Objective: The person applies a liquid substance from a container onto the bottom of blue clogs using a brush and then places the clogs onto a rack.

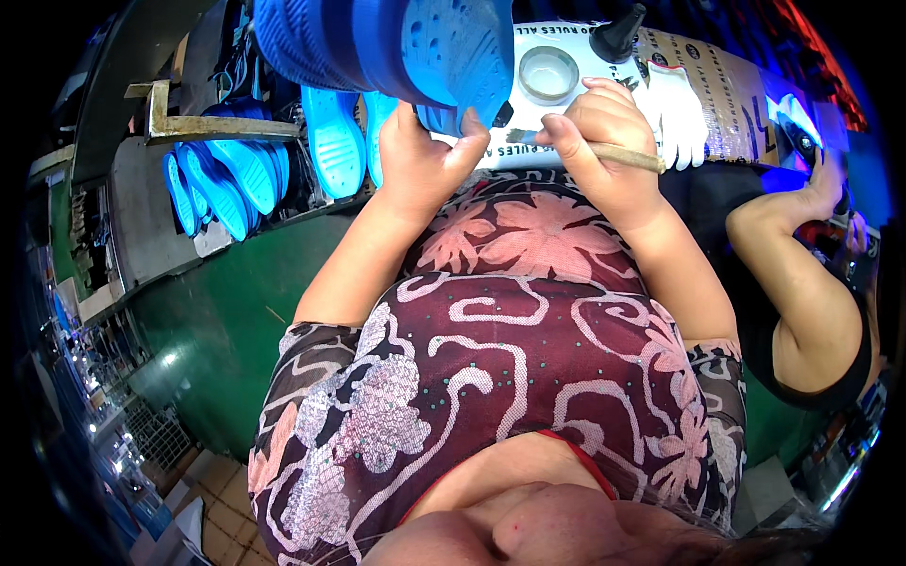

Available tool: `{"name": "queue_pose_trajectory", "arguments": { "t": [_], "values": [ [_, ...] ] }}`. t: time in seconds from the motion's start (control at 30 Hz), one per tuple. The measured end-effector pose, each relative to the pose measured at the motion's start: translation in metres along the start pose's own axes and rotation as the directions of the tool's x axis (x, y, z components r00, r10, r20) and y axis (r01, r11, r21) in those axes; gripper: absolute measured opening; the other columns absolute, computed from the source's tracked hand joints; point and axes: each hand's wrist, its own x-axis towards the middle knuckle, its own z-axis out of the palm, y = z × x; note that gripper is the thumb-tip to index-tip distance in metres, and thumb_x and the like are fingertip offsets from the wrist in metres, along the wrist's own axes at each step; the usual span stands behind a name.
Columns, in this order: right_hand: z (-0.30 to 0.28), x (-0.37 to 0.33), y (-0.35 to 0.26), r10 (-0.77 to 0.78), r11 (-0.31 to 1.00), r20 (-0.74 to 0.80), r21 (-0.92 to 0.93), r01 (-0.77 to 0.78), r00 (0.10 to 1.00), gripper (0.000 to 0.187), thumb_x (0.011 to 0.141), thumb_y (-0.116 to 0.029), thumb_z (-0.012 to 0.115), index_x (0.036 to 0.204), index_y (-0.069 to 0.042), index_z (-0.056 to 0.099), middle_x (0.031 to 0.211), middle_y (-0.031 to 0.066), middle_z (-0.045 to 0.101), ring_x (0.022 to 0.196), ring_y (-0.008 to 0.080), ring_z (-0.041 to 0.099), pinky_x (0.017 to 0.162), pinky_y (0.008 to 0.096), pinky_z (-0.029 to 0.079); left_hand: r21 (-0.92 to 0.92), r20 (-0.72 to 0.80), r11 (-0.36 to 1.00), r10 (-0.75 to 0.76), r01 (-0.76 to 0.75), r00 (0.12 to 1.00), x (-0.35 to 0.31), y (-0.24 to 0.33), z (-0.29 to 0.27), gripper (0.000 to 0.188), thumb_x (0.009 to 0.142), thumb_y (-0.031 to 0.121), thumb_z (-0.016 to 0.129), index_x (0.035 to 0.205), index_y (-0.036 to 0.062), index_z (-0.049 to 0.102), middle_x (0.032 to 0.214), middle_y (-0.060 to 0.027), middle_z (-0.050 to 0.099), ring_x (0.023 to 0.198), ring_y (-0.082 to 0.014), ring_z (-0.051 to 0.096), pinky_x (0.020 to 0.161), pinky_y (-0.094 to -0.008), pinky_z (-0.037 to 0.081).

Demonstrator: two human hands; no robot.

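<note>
My left hand (427, 162) is closed on the near edge of a blue foam shoe sole (439, 120), gripped between thumb and fingers. Just above it, larger blue shoe pieces (458, 57) fill the top of the view and hide part of what I hold. My right hand (604, 141) grips a brush (623, 157) by its pale wooden handle. Its bristles point left toward the sole, apart from it. Beyond the brush a small round clear bowl (549, 75) sits on a white printed surface (590, 71).
A black cone-shaped bottle (619, 38) stands behind the bowl. White gloves (673, 108) lie by cardboard (713, 94) on the right. More blue soles (335, 141) rest at left near a metal bar (217, 127). Another person's bent arm (802, 255) is at right.
</note>
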Motion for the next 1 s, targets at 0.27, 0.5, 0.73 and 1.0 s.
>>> {"name": "queue_pose_trajectory", "arguments": {
  "t": [0.27,0.5,0.73,1.0],
  "values": [
    [0.008,0.006,0.004,-0.055,0.998,-0.047,0.021,0.056,0.997,0.020,0.079,-0.017,0.066,0.062,-0.008,0.062,0.057,0.0021,0.055,0.058,0.0207,0.054,0.073,0.0346,0.041,0.009,0.062,0.998,0.055,-0.055,0.997,0.000,-0.003,-0.003,0.041,0.066,0.001,0.068,0.102,0.0030,0.049,0.076,-0.0109,0.064,0.063,-0.0246,0.065,0.057,-0.0306,0.051],
    [0.004,0.003,-0.008,-0.115,0.987,-0.017,-0.116,0.113,0.993,0.018,0.077,-0.018,0.067,0.062,-0.009,0.062,0.057,0.0011,0.054,0.059,0.0206,0.053,0.078,0.0355,0.041,0.027,0.019,0.997,0.075,-0.075,0.997,0.000,-0.004,-0.004,0.039,0.067,0.001,0.069,0.101,0.0037,0.049,0.075,-0.0102,0.063,0.062,-0.0238,0.064,0.057,-0.0298,0.051],
    [-0.027,-0.002,-0.001,-0.009,0.999,-0.113,-0.044,0.004,0.994,0.023,0.081,-0.013,0.061,0.060,-0.007,0.061,0.055,0.0056,0.053,0.055,0.0237,0.050,0.072,0.0364,0.040,-0.174,-0.008,0.976,-0.136,0.132,0.991,0.024,0.010,-0.012,0.047,0.071,0.000,0.066,0.113,-0.0034,0.046,0.093,-0.0118,0.064,0.083,-0.0171,0.062,0.076,-0.0280,0.049],
    [-0.059,-0.035,0.020,0.247,0.968,-0.305,0.044,-0.246,0.920,0.024,0.086,-0.008,0.054,0.064,-0.001,0.062,0.063,0.0087,0.057,0.064,0.0231,0.053,0.069,0.0338,0.043,-0.485,0.719,0.394,-0.329,0.781,0.613,0.078,0.070,-0.054,0.080,0.070,0.021,0.072,0.132,-0.0078,0.030,0.105,-0.0163,0.059,0.057,-0.0105,0.059,0.039,-0.0206,0.044]
  ]
}}
